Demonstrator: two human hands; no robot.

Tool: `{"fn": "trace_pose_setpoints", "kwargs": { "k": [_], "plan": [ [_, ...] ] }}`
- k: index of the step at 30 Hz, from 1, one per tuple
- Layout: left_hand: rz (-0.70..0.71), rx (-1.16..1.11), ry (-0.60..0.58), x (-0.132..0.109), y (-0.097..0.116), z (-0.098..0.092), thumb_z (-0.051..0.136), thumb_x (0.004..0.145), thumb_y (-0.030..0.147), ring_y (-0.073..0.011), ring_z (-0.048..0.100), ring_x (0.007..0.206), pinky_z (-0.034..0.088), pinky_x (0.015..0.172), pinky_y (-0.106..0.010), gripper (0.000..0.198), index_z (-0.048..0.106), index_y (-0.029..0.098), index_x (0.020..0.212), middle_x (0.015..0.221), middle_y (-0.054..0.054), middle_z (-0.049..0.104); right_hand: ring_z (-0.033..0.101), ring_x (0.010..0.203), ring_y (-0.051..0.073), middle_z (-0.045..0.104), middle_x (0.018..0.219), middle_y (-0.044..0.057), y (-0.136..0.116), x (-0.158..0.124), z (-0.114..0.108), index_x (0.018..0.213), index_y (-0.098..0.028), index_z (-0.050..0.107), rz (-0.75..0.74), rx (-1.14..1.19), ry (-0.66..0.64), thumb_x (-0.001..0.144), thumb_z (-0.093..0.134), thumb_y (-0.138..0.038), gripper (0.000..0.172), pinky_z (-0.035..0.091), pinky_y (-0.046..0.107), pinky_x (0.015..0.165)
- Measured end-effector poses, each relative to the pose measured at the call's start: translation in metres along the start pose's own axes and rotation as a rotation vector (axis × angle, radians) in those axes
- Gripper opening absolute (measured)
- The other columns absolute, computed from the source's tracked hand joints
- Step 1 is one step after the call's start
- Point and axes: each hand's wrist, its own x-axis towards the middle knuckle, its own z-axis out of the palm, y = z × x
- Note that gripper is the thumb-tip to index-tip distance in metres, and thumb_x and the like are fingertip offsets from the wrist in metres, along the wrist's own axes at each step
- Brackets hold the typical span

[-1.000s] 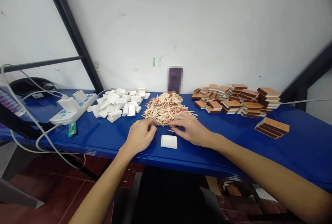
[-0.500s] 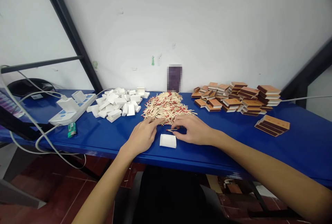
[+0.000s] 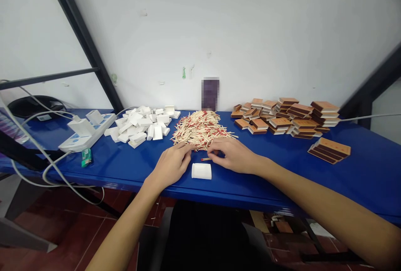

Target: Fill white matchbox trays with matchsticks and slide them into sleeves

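Head view: our right hand (image 3: 233, 154) pinches matches (image 3: 204, 159); how our left hand (image 3: 171, 162) grips, we cannot tell; matchboxes (image 3: 333, 149) bear unreadably small print.

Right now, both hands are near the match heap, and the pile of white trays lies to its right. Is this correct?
Not quite: the pile of white trays lies to the left of the match heap, as the head view shows.

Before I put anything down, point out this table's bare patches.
The blue table is bare between the right hand, brown box piles and separate box stack, and between the green packet and left hand. It is crowded in the middle, where the hands, match heap and open white tray sit close.
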Motion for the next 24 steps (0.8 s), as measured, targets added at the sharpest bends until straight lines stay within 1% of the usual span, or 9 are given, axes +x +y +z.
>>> {"fn": "trace_pose_setpoints", "kwargs": {
  "k": [2,4,9,12,15,17,21,24],
  "plan": [
    [-0.005,0.005,0.008,0.000,0.000,0.000,0.041,0.098,0.016,-0.0211,0.065,0.095,0.049,0.084,-0.033,0.035,0.064,0.022,0.123,0.106,-0.006,0.069,0.058,0.073,0.016,0.067,0.079,0.002,0.003,0.000,-0.002,0.085,-0.020,0.068,0.055,-0.039,0.061,0.088,0.056,-0.017,0.012,0.039,0.028,0.068],
    [-0.011,0.008,0.015,0.000,0.000,0.001,0.041,0.098,0.017,-0.0215,0.066,0.096,0.049,0.084,-0.033,0.034,0.065,0.022,0.123,0.107,-0.006,0.069,0.058,0.072,0.016,0.068,0.080,0.002,0.008,0.000,-0.004,0.086,-0.020,0.068,0.094,-0.076,0.094,0.087,0.057,-0.017,0.011,0.039,0.028,0.067],
    [0.009,-0.028,-0.006,0.000,-0.001,0.001,0.041,0.099,0.018,-0.0223,0.066,0.101,0.049,0.089,-0.034,0.034,0.065,0.023,0.124,0.110,-0.005,0.070,0.058,0.071,0.016,0.067,0.078,0.002,0.012,0.000,-0.001,0.086,-0.021,0.069,0.096,-0.104,0.068,0.086,0.060,-0.019,0.008,0.038,0.027,0.065],
    [0.025,-0.053,-0.015,0.000,-0.002,0.002,0.041,0.099,0.019,-0.0222,0.065,0.105,0.049,0.090,-0.034,0.034,0.065,0.023,0.123,0.112,-0.005,0.071,0.059,0.072,0.016,0.068,0.082,0.003,0.010,0.002,0.003,0.092,-0.020,0.069,0.096,-0.106,0.084,0.088,0.062,-0.021,0.009,0.038,0.027,0.065],
    [0.028,-0.052,-0.020,0.000,-0.001,0.002,0.042,0.099,0.019,-0.0224,0.066,0.105,0.048,0.092,-0.034,0.033,0.065,0.023,0.123,0.114,-0.006,0.071,0.058,0.071,0.016,0.067,0.080,0.003,0.010,0.005,0.005,0.092,-0.020,0.070,0.096,-0.115,0.089,0.090,0.063,-0.025,0.009,0.038,0.027,0.064],
    [0.009,-0.041,-0.016,0.000,0.000,0.001,0.043,0.099,0.021,-0.0226,0.066,0.104,0.049,0.090,-0.034,0.033,0.063,0.023,0.125,0.114,-0.006,0.071,0.058,0.071,0.016,0.067,0.080,0.003,0.012,0.008,0.007,0.090,-0.020,0.070,0.087,-0.117,0.075,0.091,0.063,-0.026,0.009,0.037,0.027,0.064],
    [-0.039,-0.014,-0.020,0.001,0.002,0.000,0.044,0.099,0.025,-0.0230,0.068,0.095,0.050,0.080,-0.032,0.035,0.058,0.023,0.131,0.105,-0.006,0.073,0.058,0.074,0.016,0.066,0.083,0.002,0.016,0.014,0.011,0.090,-0.020,0.069,0.105,-0.105,0.049,0.091,0.062,-0.024,0.008,0.037,0.027,0.064],
    [-0.023,-0.028,-0.021,0.001,0.002,-0.001,0.042,0.099,0.025,-0.0232,0.068,0.099,0.049,0.083,-0.032,0.034,0.059,0.023,0.129,0.110,-0.006,0.073,0.058,0.079,0.017,0.064,0.086,0.004,0.016,0.016,0.013,0.086,-0.019,0.067,0.066,-0.089,0.065,0.090,0.060,-0.019,0.008,0.039,0.028,0.068]
  ]
}}
